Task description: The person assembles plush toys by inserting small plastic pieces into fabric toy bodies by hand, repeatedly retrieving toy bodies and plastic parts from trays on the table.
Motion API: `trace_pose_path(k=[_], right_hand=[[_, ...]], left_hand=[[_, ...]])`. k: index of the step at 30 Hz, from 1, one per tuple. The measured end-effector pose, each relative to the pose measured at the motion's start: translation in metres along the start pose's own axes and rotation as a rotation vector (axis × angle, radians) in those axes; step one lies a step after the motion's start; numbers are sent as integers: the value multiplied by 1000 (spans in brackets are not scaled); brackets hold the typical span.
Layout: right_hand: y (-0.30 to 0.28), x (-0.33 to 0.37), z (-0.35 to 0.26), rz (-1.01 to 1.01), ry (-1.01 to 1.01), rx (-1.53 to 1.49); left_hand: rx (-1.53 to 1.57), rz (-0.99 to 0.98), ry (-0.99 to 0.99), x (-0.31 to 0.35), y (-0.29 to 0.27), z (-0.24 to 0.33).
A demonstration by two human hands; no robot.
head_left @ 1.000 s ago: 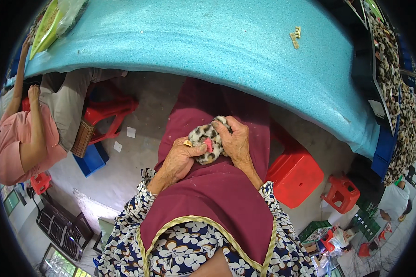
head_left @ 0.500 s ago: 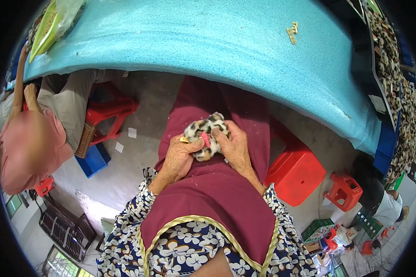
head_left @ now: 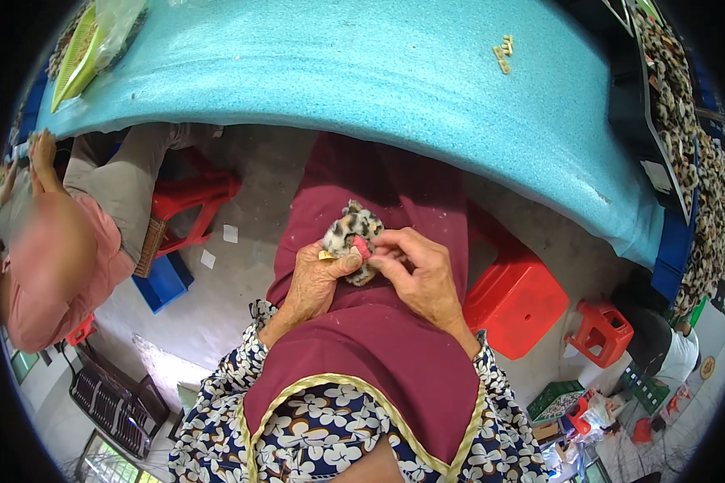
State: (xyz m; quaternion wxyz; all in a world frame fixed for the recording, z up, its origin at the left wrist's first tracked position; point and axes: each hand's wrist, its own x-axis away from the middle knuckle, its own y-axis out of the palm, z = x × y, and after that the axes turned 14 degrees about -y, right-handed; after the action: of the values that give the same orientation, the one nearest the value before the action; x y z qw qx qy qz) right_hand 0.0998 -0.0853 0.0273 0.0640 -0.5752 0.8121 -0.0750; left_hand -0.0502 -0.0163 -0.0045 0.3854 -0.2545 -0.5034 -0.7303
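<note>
Left hand (head_left: 312, 283) is wrapped around the lower left side of a small spotted plush piece (head_left: 348, 225), so that grip is closed on it, with the thumb lying across the front by a pink patch (head_left: 361, 245). There's a little yellow band (head_left: 325, 255) by the index finger too. Right hand (head_left: 424, 278) comes in from the right with fingers curled, thumb and index tips right at the edge of the pink. Can't tell if that grip is actually pinching anything. The plush is mid-frame, over the lap of a maroon apron (head_left: 362, 342), both forearms angling up from the lower edge.

Past that, the desk (head_left: 338, 72) with its speckled blue cover curves across the top of the frame. A few small beige pieces (head_left: 503, 55) sit on it at upper right, and a lime green basket (head_left: 77, 68) is at upper left. Big heaps of similar spotted plush (head_left: 707, 217) run down the right edge. On the floor there's a red stool (head_left: 519, 310) right of the lap, plus a blue tray (head_left: 163, 283) on the left, near a seated person in pink (head_left: 80, 258).
</note>
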Motion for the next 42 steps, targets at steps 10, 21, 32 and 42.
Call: trace_pose_path(k=[10, 21, 32, 42], right_hand=[[-1, 3, 12, -19, 54, 86], [-4, 9, 14, 18, 362, -95], [-6, 8, 7, -58, 148, 12], [-7, 6, 5, -41, 139, 38]], left_hand=[[-251, 17, -35, -6, -4, -4], [-288, 54, 9, -11, -6, 4], [-901, -167, 142, -18, -7, 39], [-574, -226, -65, -19, -1, 34]])
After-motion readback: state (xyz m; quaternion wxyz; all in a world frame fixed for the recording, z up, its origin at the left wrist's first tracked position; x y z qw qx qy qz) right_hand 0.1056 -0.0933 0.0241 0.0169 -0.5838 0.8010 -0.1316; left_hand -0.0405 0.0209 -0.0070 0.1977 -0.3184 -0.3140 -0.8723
